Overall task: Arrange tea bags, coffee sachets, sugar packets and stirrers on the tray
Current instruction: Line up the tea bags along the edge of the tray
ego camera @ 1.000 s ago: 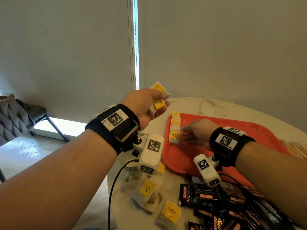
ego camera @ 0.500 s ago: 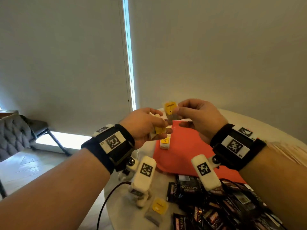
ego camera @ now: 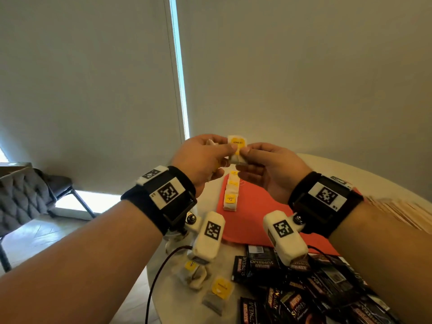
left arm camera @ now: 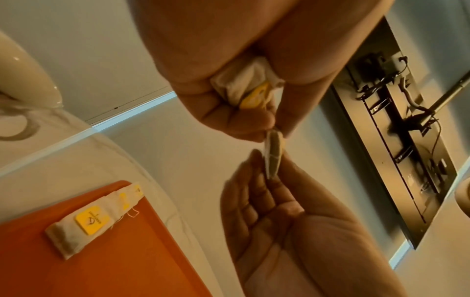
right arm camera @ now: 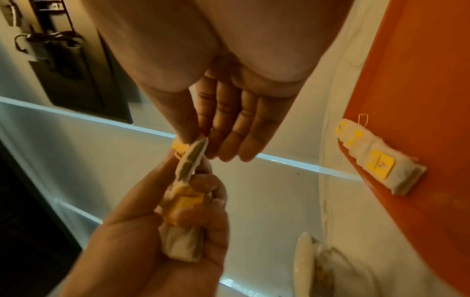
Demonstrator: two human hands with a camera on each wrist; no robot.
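Both hands are raised above the orange tray point(ego camera: 254, 206). My left hand point(ego camera: 225, 152) grips a bundle of tea bags point(left arm camera: 241, 84) in its curled fingers. Its thumb and forefinger also pinch one tea bag with a yellow tag point(ego camera: 237, 146). My right hand point(ego camera: 245, 152) pinches the other end of that same tea bag point(right arm camera: 193, 158) between thumb and forefinger, its other fingers nearly straight. A row of tea bags point(ego camera: 231, 192) lies along the tray's left edge. Black coffee sachets point(ego camera: 304, 288) are heaped on the table in front of the tray.
Loose tea bags point(ego camera: 219, 288) lie on the white round table point(ego camera: 177, 300) under my left wrist. Wooden stirrers point(ego camera: 409, 211) lie to the right of the tray. A grey chair point(ego camera: 28, 195) stands off to the left, and grey blinds are behind.
My right hand left the row on the tray and rose to meet my left hand. It now pinches a tea bag sticking out of the left hand's bundle. Both hands are higher.
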